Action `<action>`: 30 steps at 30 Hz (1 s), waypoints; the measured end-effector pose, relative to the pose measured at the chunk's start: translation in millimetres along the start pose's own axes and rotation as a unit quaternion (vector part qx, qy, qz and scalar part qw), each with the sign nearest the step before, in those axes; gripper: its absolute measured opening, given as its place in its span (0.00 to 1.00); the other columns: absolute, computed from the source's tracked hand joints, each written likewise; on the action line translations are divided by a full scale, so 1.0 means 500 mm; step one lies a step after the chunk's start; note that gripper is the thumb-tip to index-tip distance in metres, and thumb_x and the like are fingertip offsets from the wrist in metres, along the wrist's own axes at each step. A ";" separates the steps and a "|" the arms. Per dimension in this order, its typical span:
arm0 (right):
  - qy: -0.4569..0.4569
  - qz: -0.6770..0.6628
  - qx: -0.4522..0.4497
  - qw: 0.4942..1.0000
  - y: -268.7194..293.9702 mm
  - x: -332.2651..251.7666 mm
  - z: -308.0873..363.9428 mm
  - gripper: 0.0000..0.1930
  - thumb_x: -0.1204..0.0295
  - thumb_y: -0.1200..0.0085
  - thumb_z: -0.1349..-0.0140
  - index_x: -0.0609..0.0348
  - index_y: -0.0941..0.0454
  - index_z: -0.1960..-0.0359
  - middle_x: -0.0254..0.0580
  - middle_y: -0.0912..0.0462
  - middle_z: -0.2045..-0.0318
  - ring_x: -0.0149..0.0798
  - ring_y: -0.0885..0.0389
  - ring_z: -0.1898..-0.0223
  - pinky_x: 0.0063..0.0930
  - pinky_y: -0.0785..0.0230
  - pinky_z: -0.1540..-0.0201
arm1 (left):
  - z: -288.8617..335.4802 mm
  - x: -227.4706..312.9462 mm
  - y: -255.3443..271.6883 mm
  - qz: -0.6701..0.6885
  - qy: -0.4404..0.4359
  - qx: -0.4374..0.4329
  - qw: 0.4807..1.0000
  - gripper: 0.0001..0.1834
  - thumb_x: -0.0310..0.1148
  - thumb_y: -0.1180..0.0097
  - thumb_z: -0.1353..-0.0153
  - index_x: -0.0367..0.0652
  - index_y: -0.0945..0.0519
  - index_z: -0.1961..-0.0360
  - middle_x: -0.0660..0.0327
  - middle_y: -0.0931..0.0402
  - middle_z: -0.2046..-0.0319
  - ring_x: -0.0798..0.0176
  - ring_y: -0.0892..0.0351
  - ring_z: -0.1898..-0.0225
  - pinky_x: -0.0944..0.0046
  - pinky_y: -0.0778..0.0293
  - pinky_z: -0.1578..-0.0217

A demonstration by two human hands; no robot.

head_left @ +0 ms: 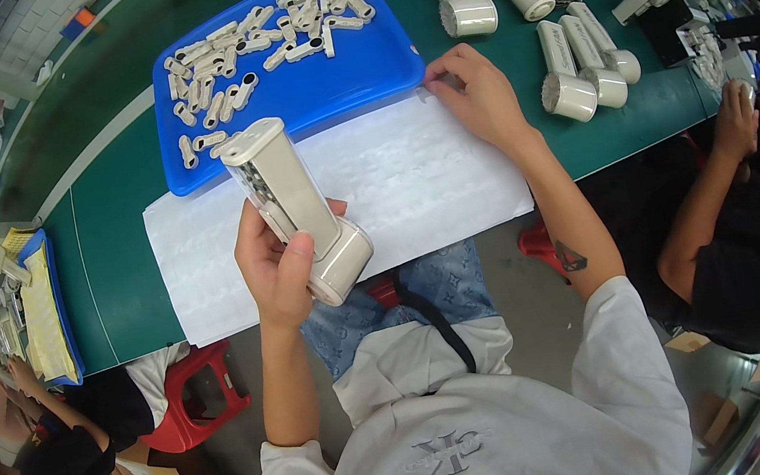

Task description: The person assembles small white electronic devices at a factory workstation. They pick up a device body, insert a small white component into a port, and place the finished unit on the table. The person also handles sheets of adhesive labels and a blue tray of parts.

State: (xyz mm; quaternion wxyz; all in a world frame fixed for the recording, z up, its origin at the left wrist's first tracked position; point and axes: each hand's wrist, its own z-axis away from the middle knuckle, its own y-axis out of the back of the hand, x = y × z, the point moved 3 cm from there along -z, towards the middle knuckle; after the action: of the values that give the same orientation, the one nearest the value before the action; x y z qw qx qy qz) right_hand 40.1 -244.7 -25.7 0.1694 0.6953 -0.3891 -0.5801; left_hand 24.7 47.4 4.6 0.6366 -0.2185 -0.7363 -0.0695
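Observation:
My left hand [277, 266] is wrapped round a cream plastic device housing [298, 191] above the white paper. Its long body stands tilted upward, with a fat round end low by my palm. Along its left side a slot shows parts inside. At the near right corner of the blue tray [297, 91], my right hand [479, 94] has its fingers curled and thumb close to the index finger. Whatever lies between those fingertips, by the tray rim and the paper edge, is too small to make out. Many small cream plastic pieces [223, 63] with dark round spots lie in the tray.
White paper sheets [409, 168] cover the near part of the green table [117, 269]. Several similar cream housings [564, 79] lie to the right, beside a black fixture [664, 23]. Co-workers sit on both sides; one person's hand [735, 121] is at the right. A red stool [192, 401] stands at left.

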 end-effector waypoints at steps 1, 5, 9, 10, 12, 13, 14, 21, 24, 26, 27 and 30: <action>0.001 -0.017 -0.002 1.000 0.003 0.005 0.002 0.07 0.75 0.40 0.44 0.58 0.18 0.64 0.39 0.21 0.63 0.41 0.22 0.63 0.32 0.28 0.58 | 0.001 0.002 -0.001 0.005 -0.006 0.005 1.000 0.35 0.44 0.44 0.42 0.28 0.36 0.42 0.45 0.21 0.65 0.51 0.16 0.62 0.57 0.20 0.62; 0.032 -0.121 -0.012 0.992 0.030 0.018 0.024 0.06 0.76 0.39 0.45 0.59 0.21 0.66 0.40 0.19 0.57 0.39 0.21 0.60 0.29 0.29 0.53 | 0.002 0.013 -0.001 0.020 -0.063 0.003 0.998 0.25 0.35 0.41 0.45 0.32 0.32 0.50 0.50 0.21 0.67 0.61 0.19 0.66 0.64 0.22 0.66; 0.053 -0.160 0.038 0.985 0.065 -0.023 0.054 0.07 0.79 0.38 0.46 0.62 0.22 0.67 0.40 0.20 0.58 0.35 0.22 0.58 0.26 0.29 0.54 | 0.006 0.029 -0.013 0.001 -0.058 -0.009 0.998 0.18 0.27 0.36 0.47 0.35 0.28 0.57 0.55 0.21 0.69 0.67 0.21 0.69 0.67 0.25 0.67; 0.057 -0.205 0.046 0.976 0.073 -0.044 0.065 0.07 0.80 0.38 0.46 0.63 0.22 0.66 0.40 0.21 0.59 0.34 0.22 0.58 0.25 0.30 0.54 | 0.003 0.036 -0.023 -0.003 -0.054 -0.009 0.998 0.16 0.25 0.36 0.48 0.36 0.27 0.59 0.57 0.22 0.69 0.67 0.22 0.69 0.67 0.25 0.67; 0.062 -0.315 0.038 0.946 0.085 -0.095 0.094 0.09 0.83 0.38 0.47 0.64 0.23 0.64 0.40 0.21 0.62 0.32 0.22 0.59 0.24 0.30 0.55 | -0.003 0.061 -0.049 -0.044 -0.074 -0.025 0.996 0.12 0.21 0.34 0.49 0.37 0.24 0.64 0.61 0.22 0.69 0.71 0.24 0.68 0.69 0.28 0.67; 0.060 -0.380 0.019 0.923 0.086 -0.131 0.109 0.11 0.84 0.39 0.47 0.65 0.23 0.62 0.40 0.22 0.63 0.31 0.23 0.59 0.23 0.31 0.55 | -0.004 0.078 -0.063 -0.079 -0.076 -0.037 0.993 0.11 0.21 0.35 0.50 0.38 0.22 0.66 0.61 0.22 0.69 0.70 0.24 0.68 0.70 0.29 0.67; 0.057 -0.442 0.002 0.895 0.083 -0.163 0.122 0.12 0.85 0.39 0.47 0.65 0.24 0.60 0.40 0.22 0.64 0.30 0.23 0.59 0.22 0.31 0.55 | -0.007 0.077 -0.067 -0.112 -0.108 -0.055 0.986 0.10 0.20 0.36 0.52 0.39 0.22 0.68 0.61 0.22 0.69 0.69 0.23 0.69 0.70 0.29 0.68; 0.075 -0.528 -0.033 0.845 0.023 -0.304 0.152 0.26 0.88 0.40 0.49 0.66 0.32 0.47 0.37 0.22 0.69 0.31 0.22 0.58 0.27 0.31 0.50 | -0.028 0.023 -0.063 -0.146 -0.176 -0.084 0.970 0.13 0.25 0.32 0.63 0.41 0.22 0.73 0.62 0.23 0.76 0.65 0.24 0.77 0.68 0.31 0.74; 0.062 -0.537 -0.018 0.841 0.003 -0.305 0.159 0.27 0.88 0.39 0.50 0.66 0.33 0.46 0.38 0.21 0.70 0.33 0.21 0.56 0.30 0.31 0.48 | -0.029 0.013 -0.070 -0.148 -0.208 -0.059 0.965 0.16 0.29 0.30 0.65 0.42 0.22 0.73 0.61 0.23 0.78 0.61 0.24 0.78 0.67 0.31 0.76; 0.068 -0.522 -0.002 0.850 0.002 -0.307 0.166 0.27 0.88 0.40 0.50 0.66 0.33 0.47 0.38 0.21 0.69 0.34 0.21 0.56 0.30 0.31 0.48 | -0.030 0.009 -0.069 -0.148 -0.219 -0.051 0.963 0.16 0.30 0.29 0.66 0.42 0.22 0.73 0.61 0.23 0.77 0.60 0.24 0.78 0.67 0.30 0.76; 0.072 -0.514 0.005 0.855 0.001 -0.307 0.167 0.27 0.88 0.40 0.50 0.66 0.33 0.47 0.38 0.21 0.69 0.34 0.21 0.56 0.30 0.32 0.47 | -0.031 0.008 -0.069 -0.147 -0.221 -0.046 0.963 0.16 0.30 0.29 0.66 0.43 0.22 0.73 0.60 0.23 0.77 0.60 0.24 0.78 0.67 0.30 0.76; 0.100 -0.499 0.019 0.860 -0.009 -0.301 0.173 0.26 0.88 0.39 0.50 0.66 0.32 0.48 0.40 0.20 0.68 0.34 0.20 0.55 0.30 0.32 0.48 | -0.030 0.006 -0.073 -0.150 -0.231 -0.030 0.961 0.16 0.32 0.28 0.65 0.43 0.21 0.73 0.61 0.22 0.77 0.59 0.23 0.78 0.66 0.30 0.76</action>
State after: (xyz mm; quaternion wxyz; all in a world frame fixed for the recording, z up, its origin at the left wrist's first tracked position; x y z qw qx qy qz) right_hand -43.0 -112.1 49.5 -0.1183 0.8535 0.0183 -0.5071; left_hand 23.1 9.6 16.5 0.4246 -0.1349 -0.8853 -0.1335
